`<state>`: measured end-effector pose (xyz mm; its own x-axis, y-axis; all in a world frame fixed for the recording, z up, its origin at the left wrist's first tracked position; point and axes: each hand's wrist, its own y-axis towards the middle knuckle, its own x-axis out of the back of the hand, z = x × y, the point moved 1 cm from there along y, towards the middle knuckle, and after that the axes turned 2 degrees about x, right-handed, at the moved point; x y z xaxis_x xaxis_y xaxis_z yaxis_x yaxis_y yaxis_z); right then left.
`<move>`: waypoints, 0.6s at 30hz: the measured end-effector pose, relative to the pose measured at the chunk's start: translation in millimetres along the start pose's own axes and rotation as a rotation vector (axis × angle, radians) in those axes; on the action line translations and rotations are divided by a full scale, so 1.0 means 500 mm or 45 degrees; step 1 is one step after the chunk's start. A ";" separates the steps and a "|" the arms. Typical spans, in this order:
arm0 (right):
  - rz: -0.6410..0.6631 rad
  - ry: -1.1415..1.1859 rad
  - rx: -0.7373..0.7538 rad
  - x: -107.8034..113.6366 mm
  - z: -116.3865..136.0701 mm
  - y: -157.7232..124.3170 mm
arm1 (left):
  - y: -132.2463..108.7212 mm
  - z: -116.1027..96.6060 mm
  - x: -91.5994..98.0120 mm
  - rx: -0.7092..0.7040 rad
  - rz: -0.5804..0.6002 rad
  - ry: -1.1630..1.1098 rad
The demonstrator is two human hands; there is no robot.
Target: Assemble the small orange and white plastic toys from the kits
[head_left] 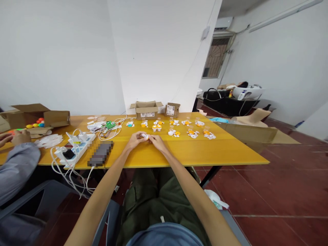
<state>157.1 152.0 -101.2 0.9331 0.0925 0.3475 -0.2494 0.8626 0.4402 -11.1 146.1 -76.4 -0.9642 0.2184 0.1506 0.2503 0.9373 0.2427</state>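
Note:
Near the front edge of the table [200,150], my left hand [135,139] and my right hand [157,142] meet around a small white and clear plastic part [144,136]. My left fingers curl round it from the left, and my right fingertips pinch its right side. The fingers cover much of it, so its exact kind is hidden. Just beyond my hands stand two small white and orange pieces [156,128]. Farther back and to the right lie several little groups of white discs [193,135], orange rings [177,133] and clear cups [171,128].
Two cardboard boxes [146,112] [172,110] stand by the wall. To the left are a power strip [79,150] with tangled white cables, a blurred-out dark device [100,153] and a green item [110,125]. A co-worker's sleeve [17,167] and hands are at far left, near a box with coloured balls [36,125].

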 end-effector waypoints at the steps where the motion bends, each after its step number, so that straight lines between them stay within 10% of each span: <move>1: 0.012 0.000 -0.004 -0.001 -0.001 0.001 | 0.000 0.000 0.000 -0.006 0.016 -0.007; 18: -0.230 -0.306 0.215 0.004 0.020 -0.014 | 0.002 0.005 0.002 -0.030 -0.016 0.102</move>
<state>157.9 141.2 -95.1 0.8833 -0.1917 0.4278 -0.1438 0.7578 0.6364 -11.9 147.6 -78.3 -0.9573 0.1832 0.2236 0.2410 0.9329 0.2676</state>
